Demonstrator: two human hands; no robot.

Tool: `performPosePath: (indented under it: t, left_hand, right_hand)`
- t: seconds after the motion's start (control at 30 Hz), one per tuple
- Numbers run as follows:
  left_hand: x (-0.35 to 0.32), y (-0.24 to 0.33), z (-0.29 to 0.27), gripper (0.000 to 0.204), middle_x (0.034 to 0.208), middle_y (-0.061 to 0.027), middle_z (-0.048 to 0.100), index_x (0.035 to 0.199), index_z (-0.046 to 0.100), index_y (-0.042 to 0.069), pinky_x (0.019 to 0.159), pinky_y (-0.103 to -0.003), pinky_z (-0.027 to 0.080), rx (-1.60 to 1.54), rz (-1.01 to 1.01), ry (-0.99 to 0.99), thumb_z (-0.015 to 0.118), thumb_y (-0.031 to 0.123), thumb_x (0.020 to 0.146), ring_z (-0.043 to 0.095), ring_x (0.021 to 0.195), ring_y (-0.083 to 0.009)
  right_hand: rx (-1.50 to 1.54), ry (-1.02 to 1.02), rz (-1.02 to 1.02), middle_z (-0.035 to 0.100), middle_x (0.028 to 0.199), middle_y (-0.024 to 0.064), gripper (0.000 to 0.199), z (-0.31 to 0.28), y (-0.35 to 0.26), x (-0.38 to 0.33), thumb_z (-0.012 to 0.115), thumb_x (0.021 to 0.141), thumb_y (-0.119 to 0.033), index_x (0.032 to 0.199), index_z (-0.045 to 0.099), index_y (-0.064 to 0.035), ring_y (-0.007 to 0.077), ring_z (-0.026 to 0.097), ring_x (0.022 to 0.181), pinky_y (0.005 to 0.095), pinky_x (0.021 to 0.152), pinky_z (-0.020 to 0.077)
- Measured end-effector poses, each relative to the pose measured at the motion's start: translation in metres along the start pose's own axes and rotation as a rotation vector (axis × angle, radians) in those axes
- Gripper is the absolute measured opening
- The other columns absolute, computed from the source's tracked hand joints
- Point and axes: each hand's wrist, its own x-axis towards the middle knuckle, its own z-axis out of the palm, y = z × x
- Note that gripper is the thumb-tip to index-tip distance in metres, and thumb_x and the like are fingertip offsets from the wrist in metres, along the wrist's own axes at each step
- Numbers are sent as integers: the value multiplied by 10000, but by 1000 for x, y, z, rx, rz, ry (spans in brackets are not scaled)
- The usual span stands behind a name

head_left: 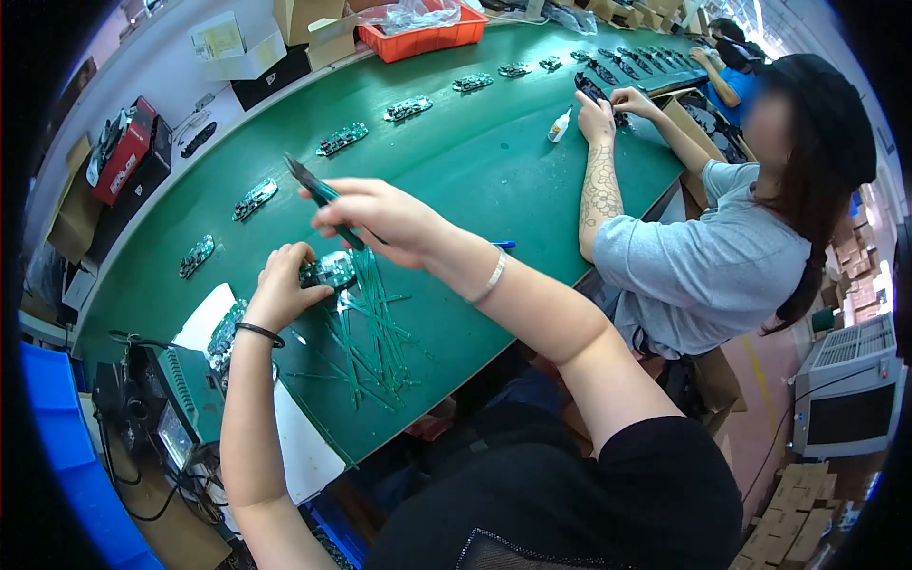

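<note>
My left hand [280,290] grips a small green circuit board [332,270] by its edge, low over the table. Raised just beyond it, my right hand [385,218] is closed around a pair of pliers [312,181] with dark jaws and green handles. The jaws point up and to the left, away from the board. A loose heap of thin green wires [372,328] lies beside and in front of the board, partly fanned out. Under my left wrist, more circuit boards [226,332] rest near a white sheet [309,446].
Several circuit boards [342,139] run in a curved row along the green table [456,161]. A dark box-like device [176,399] stands at my left. To the right, a co-worker [703,228] handles a dark part near a white bottle [560,125]. An orange bin [423,40] sits behind.
</note>
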Motion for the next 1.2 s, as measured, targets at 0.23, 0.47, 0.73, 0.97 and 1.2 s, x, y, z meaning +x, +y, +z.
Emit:
performPosePath:
  t: [0.23,0.47,0.73,0.97,1.2]
  left_hand:
    - [-39,9,-32,460,956,-144,525,1088,534,15,796,-354,440,-122,51,249,736,121,688,535,908,-282]
    - [-54,26,-34,532,957,-143,532,1097,576,13,829,-359,429,-125,143,461,803,134,631,527,925,-288]
    - [-87,52,-36,515,920,-98,507,1105,591,41,779,-320,455,-237,74,473,808,131,646,541,868,-236]
    - [-89,54,-33,513,924,-90,503,1109,599,51,770,-318,459,-248,94,472,806,138,648,538,863,-225]
    - [-84,51,-30,517,908,-73,495,1118,595,54,774,-305,452,-295,90,423,804,127,650,532,859,-204]
  right_hand:
    - [-143,88,35,615,1002,37,424,-11,14,-78,585,843,-96,1254,512,-19,86,533,844,222,689,410]
    - [-657,174,-103,641,1048,77,447,-16,20,-106,643,802,-72,1228,549,27,102,556,910,243,806,442]
    - [-647,107,-45,643,1014,61,423,6,25,-100,628,824,-40,1233,552,32,76,554,864,219,756,444]
    - [-595,79,-58,651,949,47,391,12,22,-98,608,821,-37,1204,575,40,56,538,780,197,680,436]
    - [-672,36,-82,650,889,66,371,1,26,-97,585,840,-86,1185,581,52,74,550,713,215,608,443]
